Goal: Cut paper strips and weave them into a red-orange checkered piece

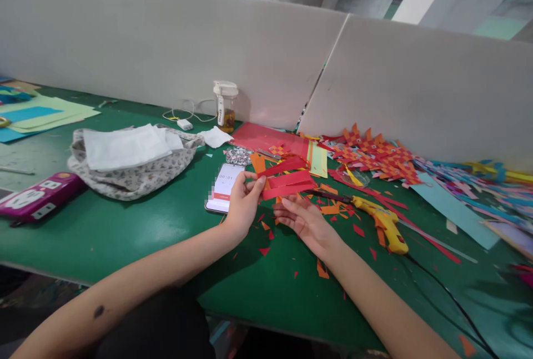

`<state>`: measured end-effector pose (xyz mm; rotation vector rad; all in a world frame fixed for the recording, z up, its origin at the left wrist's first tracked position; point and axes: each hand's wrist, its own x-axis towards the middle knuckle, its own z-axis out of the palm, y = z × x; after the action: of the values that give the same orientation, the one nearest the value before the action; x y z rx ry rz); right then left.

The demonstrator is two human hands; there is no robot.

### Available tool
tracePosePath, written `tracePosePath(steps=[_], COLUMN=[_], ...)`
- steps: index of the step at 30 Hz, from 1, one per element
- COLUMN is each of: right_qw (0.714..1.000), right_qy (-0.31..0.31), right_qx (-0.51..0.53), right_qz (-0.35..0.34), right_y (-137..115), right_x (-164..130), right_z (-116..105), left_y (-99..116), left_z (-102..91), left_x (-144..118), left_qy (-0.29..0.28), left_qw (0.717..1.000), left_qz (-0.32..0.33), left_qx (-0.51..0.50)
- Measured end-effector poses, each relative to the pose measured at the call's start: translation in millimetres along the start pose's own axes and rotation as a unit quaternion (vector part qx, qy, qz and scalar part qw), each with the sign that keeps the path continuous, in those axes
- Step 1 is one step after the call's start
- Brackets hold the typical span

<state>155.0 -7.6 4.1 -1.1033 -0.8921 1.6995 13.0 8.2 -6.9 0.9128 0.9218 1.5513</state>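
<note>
The left hand (241, 203) is pinching the near ends of the red paper strips (287, 180), its fingers (256, 182) closing narrow on them, so the strips are fanning out to the right of the fingertips, lifted a little above the green surface (137, 226). Three strips are showing — one upper, two lower lying close together. The right hand (306, 220) is lying palm up just below the strips, its fingers spread wide and holding nothing; whether they are touching the lowest strip cannot be told.

Just left of the left fingers one phone (225, 187) is lying flat with its screen lit. Right of the right fingers one yellow glue gun (385, 228) is resting on the surface, its black cord trailing toward the near edge. Small red and orange paper scraps (266, 237) are lying scattered under and around both hands, too many to count.

Beyond the fingers, woven red-and-orange paper pieces (375, 156) are piling against the white partition (416, 87), which is closing off the far edge. One small bottle (225, 105) is standing by that partition. Far to the left of the fingers a patterned cloth bag (129, 167) and one pink case (37, 195) are lying — the widest bare green stretch is sitting between them and the near edge.
</note>
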Motion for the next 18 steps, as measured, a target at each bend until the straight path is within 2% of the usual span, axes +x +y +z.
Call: tracePosePath(steps=[3, 6, 10, 18], right_qw=[0.998, 0.995, 0.99, 0.984], right_qy=[-0.027, -0.013, 0.029, 0.043], right_qx=[-0.063, -0.093, -0.113, -0.135], right_qz=[-0.003, -0.037, -0.081, -0.105], right_y=[-1, 1, 6, 9], right_x=[-5, -7, -2, 4], right_z=[8, 12, 8, 1], left_y=[3, 2, -1, 1], left_z=[2.8, 5.1, 5.7, 5.5], left_x=[-4, -8, -9, -9], left_qy=[-0.018, -0.05, -0.075, -0.08], left_qw=[0.999, 0.998, 0.997, 0.996], left_qz=[0.029, 0.034, 0.015, -0.038], left_qx=[0.008, 0.007, 0.009, -0.03])
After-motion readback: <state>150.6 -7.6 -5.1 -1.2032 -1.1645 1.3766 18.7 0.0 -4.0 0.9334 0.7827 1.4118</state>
